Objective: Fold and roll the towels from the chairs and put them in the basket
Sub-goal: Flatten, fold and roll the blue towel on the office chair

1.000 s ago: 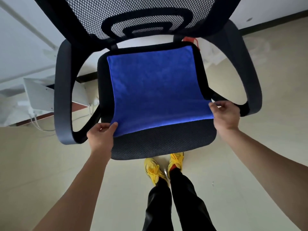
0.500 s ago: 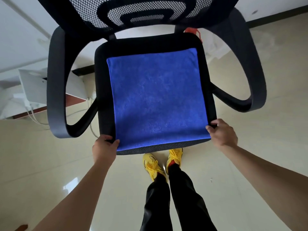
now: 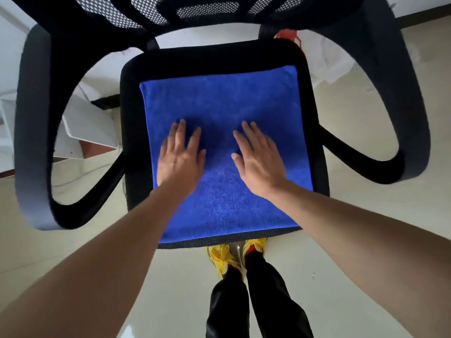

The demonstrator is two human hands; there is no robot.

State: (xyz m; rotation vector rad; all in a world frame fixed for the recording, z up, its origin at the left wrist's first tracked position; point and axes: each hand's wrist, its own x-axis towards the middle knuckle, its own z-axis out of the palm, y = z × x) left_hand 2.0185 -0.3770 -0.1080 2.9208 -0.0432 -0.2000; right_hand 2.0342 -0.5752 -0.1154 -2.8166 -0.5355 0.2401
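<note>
Black mesh office chair (image 3: 214,57) with curved armrests, standing on a pale floor. Blue towel (image 3: 227,101) lies flat, covering most of the seat. Left hand (image 3: 180,159) and right hand (image 3: 258,162) rest palm-down on the towel, fingers extended, grasping nothing.

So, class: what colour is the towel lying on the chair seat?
Solid bright blue, no pattern: the towel shows best in the head view, the only one.

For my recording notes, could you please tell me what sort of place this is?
Probably an office or similar indoor workroom: a black mesh-backed office chair with loop armrests stands on a glossy pale floor, with a white wall behind.
</note>
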